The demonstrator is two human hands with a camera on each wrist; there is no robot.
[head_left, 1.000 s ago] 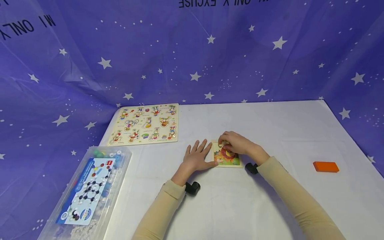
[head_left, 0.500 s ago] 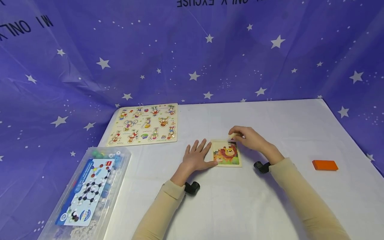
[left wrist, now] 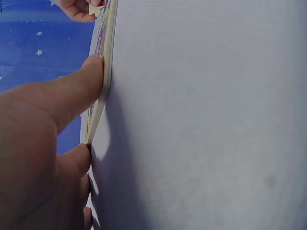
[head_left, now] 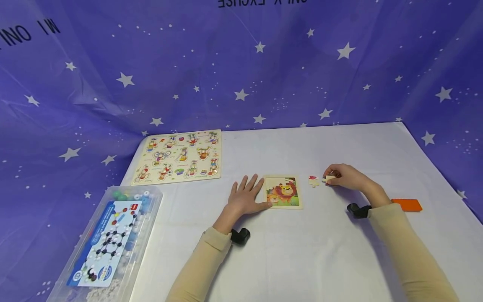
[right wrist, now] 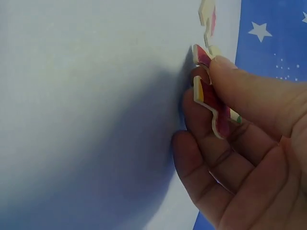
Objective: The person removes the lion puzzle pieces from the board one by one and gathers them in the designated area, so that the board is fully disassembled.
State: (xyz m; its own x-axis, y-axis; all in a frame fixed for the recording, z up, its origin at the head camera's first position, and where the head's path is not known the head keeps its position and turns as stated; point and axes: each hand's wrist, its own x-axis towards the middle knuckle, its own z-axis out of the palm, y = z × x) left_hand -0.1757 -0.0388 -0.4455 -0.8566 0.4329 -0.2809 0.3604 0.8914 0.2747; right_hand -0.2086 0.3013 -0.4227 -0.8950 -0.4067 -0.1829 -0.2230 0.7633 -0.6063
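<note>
A small wooden jigsaw puzzle [head_left: 284,193] with a lion picture lies in its shallow square frame mid-table. Bare pale wood shows along its top and upper left. My left hand [head_left: 246,197] lies beside it, fingers spread on the cloth, the thumb on the frame's lower left corner; in the left wrist view the thumb [left wrist: 79,93] presses the frame's edge. Right of the puzzle, my right hand [head_left: 347,177] pinches a jigsaw piece [right wrist: 211,103], reddish with a yellow edge, between thumb and fingers. Another loose jigsaw piece [head_left: 313,181] lies between that hand and the frame.
A larger wooden puzzle board [head_left: 177,157] with figures lies at the back left. A clear plastic box [head_left: 145,235] of molecule model parts stands at the left edge. An orange block [head_left: 407,204] lies at the right, partly behind my right forearm. A starry purple curtain hangs behind.
My right hand has lifted a piece off the puzzle and carried it right. A loose piece now shows where that hand was. My left hand has stayed at the frame.
</note>
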